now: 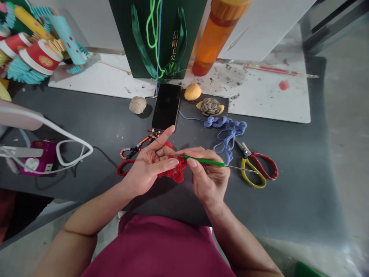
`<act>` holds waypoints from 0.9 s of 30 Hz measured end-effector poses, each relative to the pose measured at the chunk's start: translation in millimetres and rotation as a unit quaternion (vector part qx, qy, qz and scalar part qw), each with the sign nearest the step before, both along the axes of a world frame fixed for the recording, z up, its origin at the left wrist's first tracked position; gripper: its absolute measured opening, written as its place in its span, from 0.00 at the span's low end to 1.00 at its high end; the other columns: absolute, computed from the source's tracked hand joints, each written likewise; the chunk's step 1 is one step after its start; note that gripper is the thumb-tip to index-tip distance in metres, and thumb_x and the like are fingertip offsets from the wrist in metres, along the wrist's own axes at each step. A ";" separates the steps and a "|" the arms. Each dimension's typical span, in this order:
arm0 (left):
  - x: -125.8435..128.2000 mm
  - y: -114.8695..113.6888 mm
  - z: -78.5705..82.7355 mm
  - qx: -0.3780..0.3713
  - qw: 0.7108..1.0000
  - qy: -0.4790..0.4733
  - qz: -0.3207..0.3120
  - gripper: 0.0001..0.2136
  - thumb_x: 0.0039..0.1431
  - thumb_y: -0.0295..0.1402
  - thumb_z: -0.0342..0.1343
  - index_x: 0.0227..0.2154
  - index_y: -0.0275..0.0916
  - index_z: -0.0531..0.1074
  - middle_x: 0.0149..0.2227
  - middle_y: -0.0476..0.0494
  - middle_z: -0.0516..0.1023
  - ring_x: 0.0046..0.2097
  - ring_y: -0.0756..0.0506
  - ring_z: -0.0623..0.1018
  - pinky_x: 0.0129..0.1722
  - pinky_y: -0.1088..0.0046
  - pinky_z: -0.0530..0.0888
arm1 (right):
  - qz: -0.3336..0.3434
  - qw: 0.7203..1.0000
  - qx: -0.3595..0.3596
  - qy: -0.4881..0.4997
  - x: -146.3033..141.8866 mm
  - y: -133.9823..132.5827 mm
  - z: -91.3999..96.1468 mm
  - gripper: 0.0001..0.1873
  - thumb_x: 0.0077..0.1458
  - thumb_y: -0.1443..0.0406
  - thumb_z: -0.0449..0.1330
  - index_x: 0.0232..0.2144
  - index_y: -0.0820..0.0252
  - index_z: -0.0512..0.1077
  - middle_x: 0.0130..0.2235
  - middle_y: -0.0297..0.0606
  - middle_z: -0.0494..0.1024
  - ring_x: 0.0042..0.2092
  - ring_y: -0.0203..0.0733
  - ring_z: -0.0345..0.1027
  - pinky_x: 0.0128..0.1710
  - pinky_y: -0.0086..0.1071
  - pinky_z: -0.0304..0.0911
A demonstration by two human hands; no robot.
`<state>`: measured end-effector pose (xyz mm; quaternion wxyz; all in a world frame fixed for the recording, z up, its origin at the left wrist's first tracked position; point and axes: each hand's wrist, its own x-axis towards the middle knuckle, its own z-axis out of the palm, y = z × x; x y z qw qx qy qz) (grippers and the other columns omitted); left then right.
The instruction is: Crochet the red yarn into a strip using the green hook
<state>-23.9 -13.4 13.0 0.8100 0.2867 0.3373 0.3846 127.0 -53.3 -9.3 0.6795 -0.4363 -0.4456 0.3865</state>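
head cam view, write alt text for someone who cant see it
A person's left hand grips a piece of red crochet while their right hand holds a green-handled crochet hook over a dark tabletop. Nearby lie red-and-yellow-handled scissors, blue crochet, a beaded string and a black smartphone.

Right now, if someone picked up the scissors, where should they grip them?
Best by the red and yellow loops of the scissors, from the right: the loops lie open on that side, while the blades point up-left toward the blue yarn.
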 end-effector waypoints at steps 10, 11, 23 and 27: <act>0.3 0.4 -1.6 -0.026 0.998 0.001 0.051 0.31 0.55 0.30 0.75 0.63 0.49 0.77 0.32 0.56 0.79 0.32 0.55 0.75 0.37 0.79 0.75 | -0.073 0.962 0.103 -0.243 -1.4 -6.2 -0.9 0.21 0.63 0.75 0.65 0.54 0.49 0.80 0.45 0.38 0.91 0.39 0.44 0.87 0.37 0.37 0.82; 0.3 0.5 -1.6 -0.025 0.998 0.000 0.057 0.32 0.55 0.30 0.75 0.63 0.49 0.77 0.32 0.55 0.80 0.33 0.55 0.76 0.38 0.79 0.75 | -0.075 0.960 0.104 -0.249 -1.2 -6.2 -0.2 0.20 0.63 0.74 0.64 0.54 0.50 0.80 0.45 0.38 0.91 0.39 0.44 0.87 0.37 0.37 0.82; -0.2 1.1 -1.9 0.015 0.999 0.019 0.043 0.36 0.56 0.33 0.73 0.68 0.50 0.71 0.35 0.54 0.80 0.37 0.53 0.78 0.44 0.77 0.76 | -0.113 0.991 -0.019 -0.076 -4.2 -10.1 -5.8 0.07 0.72 0.59 0.57 0.46 0.48 0.75 0.38 0.36 0.81 0.29 0.38 0.77 0.26 0.35 0.72; 0.3 1.2 -1.7 0.028 0.998 0.020 0.045 0.36 0.56 0.34 0.74 0.68 0.50 0.71 0.35 0.54 0.79 0.37 0.53 0.77 0.43 0.77 0.76 | -0.136 0.987 0.008 -0.088 -8.0 -10.8 -7.1 0.07 0.73 0.61 0.54 0.48 0.48 0.73 0.37 0.34 0.80 0.26 0.36 0.75 0.25 0.34 0.71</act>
